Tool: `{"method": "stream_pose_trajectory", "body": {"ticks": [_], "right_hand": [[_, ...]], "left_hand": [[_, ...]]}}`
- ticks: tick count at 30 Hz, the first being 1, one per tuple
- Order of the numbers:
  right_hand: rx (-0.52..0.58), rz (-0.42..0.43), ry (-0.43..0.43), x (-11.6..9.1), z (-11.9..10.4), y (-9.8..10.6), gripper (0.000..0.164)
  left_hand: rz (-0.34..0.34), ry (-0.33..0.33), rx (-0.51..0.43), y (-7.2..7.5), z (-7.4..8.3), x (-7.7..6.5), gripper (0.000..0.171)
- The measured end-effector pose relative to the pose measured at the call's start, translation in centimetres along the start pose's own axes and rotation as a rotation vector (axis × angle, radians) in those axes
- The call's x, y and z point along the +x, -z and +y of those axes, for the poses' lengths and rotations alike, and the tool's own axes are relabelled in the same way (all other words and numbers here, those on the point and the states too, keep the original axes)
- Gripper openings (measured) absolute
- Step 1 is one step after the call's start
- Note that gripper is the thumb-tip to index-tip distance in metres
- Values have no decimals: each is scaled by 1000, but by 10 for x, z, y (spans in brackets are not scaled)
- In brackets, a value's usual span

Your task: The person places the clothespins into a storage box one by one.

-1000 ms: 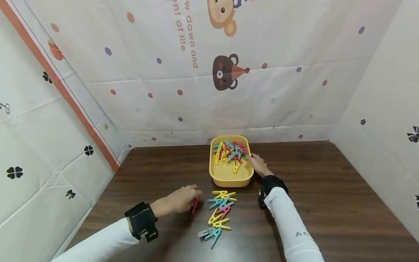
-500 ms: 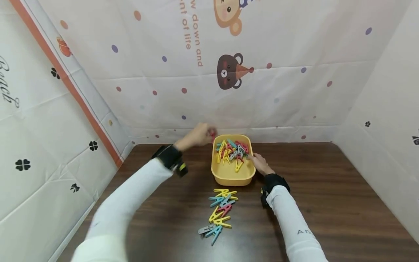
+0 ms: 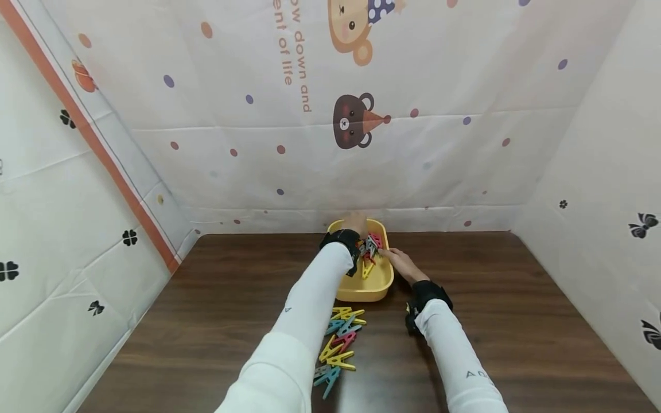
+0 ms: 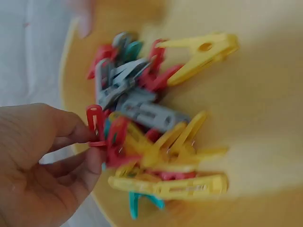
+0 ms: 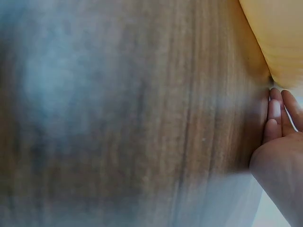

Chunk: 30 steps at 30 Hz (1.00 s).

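Observation:
In the head view my left hand (image 3: 356, 222) reaches into the far end of a yellow plastic basket (image 3: 360, 295). The left wrist view shows its thumb and finger pinching a red clothespin (image 4: 94, 122) just above a heap of clothespins. Yellow clothespins (image 4: 191, 186), grey, red and teal ones lie in that heap. My right hand (image 3: 401, 264) holds the basket's right rim, one digit over the edge and other fingers against the outer wall, as the right wrist view (image 5: 279, 118) partly shows. My left forearm covers part of the basket in the head view.
On the dark wooden table (image 3: 248, 287), a column of loose clothespins lies in front of the basket, including a yellow one (image 3: 341, 360), a pink one (image 3: 345, 341) and a blue one (image 3: 329, 378). A printed white cloth (image 3: 232, 189) hangs right behind the basket.
My left hand has carried the red clothespin from the table left of the column, up past the basket's far left corner, and into the basket. My right hand has stayed at the rim.

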State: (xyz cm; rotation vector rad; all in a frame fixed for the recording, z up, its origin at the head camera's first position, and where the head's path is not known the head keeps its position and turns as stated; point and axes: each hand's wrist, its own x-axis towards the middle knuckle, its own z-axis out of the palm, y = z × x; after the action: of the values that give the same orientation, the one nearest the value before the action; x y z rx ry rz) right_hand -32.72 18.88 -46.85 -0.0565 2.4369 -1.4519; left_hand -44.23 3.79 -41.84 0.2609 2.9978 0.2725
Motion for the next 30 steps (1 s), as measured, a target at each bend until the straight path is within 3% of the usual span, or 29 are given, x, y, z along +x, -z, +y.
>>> {"method": "stream_pose_trajectory", "body": {"ticks": [1,4,8,10,12,15,18,21,25,27,30], "right_hand": [[-3,2,2,0,-1,-2,80],[0,14,9,-2,-3,-5,79],[0,23,24,-2,-3,-6,78],[-4,23,19,-3,-1,-5,79],[-3,20,11,-4,1,-3,79],[-5,10,3,-5,3,-1,80],[-20,-2,14,-5,4,-1,80],[-24,0,21,-4,4,0,81],[-21,11,12,-7,3,2,81],[-23,13,1,-10,2,1,80],[-39,4,3,-12,1,-4,80]], "left_hand": [[-24,42,10,8,9,-20,27],[-10,70,25,24,24,-60,30],[11,58,48,30,23,-64,28],[42,-9,29,33,11,-54,23],[82,-104,9,54,1,-65,20],[146,-304,-31,88,-17,-99,16],[163,-483,-59,105,-40,-151,18],[109,-589,-26,94,-62,-211,16],[-46,-624,91,46,-90,-283,25],[-149,-626,105,20,-102,-309,41],[-264,-607,51,-11,-121,-334,61]]}}
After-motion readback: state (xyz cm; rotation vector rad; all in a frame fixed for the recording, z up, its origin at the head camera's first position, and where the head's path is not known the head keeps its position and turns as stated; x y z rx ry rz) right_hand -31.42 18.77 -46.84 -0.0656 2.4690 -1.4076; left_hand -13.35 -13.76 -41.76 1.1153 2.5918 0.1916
